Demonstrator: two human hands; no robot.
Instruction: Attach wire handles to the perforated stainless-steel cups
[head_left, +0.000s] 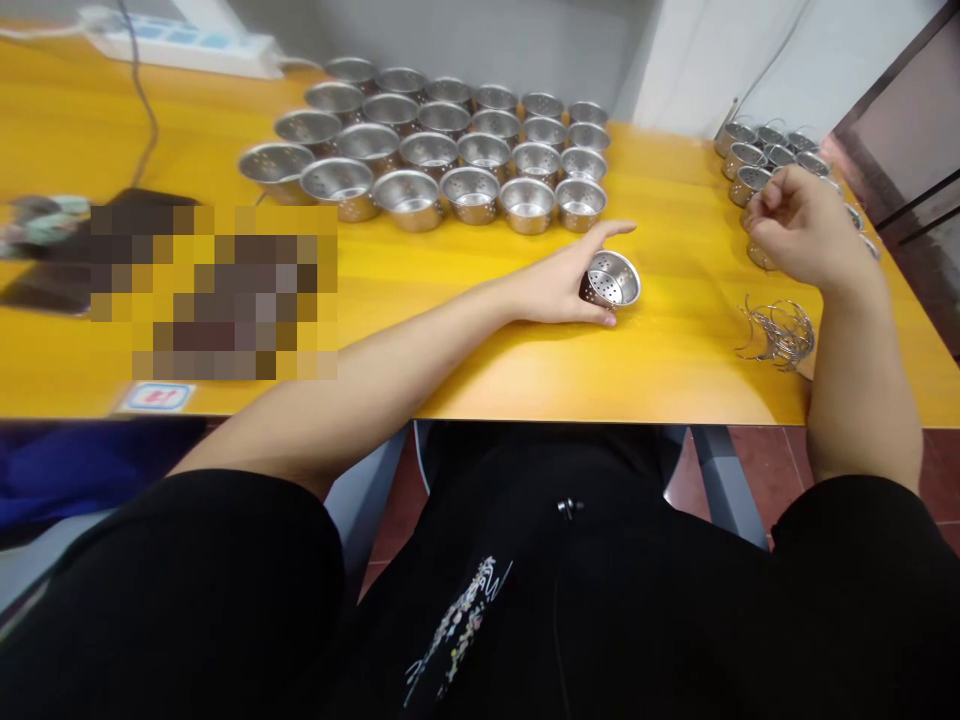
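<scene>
My left hand (574, 278) lies on the yellow table (465, 340) and grips a small perforated steel cup (615, 280), which is tipped on its side with its mouth facing me. My right hand (799, 225) hovers at the right, fingers curled over a cluster of similar steel cups (757, 150); what it pinches is hidden. A pile of thin wire handles (776, 333) rests just below the right wrist.
Several rows of perforated steel cups (442, 150) stand upright at the table's back centre. A white power strip (187, 40) with a cable lies at the back left. A blurred patch and dark objects (45, 250) sit at the left. The table's near edge runs above my lap.
</scene>
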